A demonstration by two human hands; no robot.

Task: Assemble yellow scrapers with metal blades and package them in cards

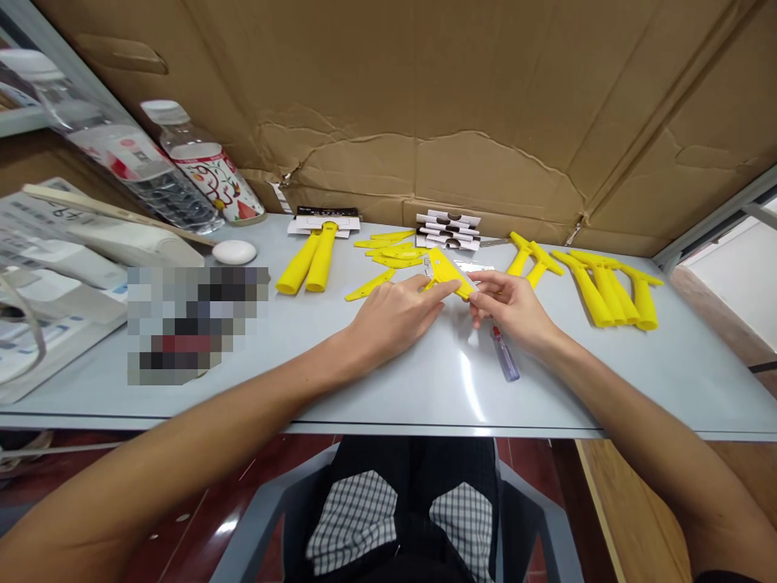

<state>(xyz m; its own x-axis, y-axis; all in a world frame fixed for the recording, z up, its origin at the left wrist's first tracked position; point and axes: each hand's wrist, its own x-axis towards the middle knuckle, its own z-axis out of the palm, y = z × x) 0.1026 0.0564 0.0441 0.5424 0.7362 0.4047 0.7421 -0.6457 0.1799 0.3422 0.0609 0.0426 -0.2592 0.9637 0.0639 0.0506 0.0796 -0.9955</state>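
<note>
Over the middle of the grey table, my left hand grips a yellow scraper by its lower left side, index finger stretched along its face. My right hand pinches the lower right end of that piece between thumb and fingers. Below my right hand lies a screwdriver with a clear purplish handle and a red collar. Several flat yellow plates are spread beyond my left hand. Behind the held piece is a stack of white-and-black card sleeves.
Yellow T-shaped handles lie on the right. Two yellow scrapers with card-covered heads rest left of centre. Farther left are a white oval object, plastic bottles and white packages. A cardboard wall closes off the back.
</note>
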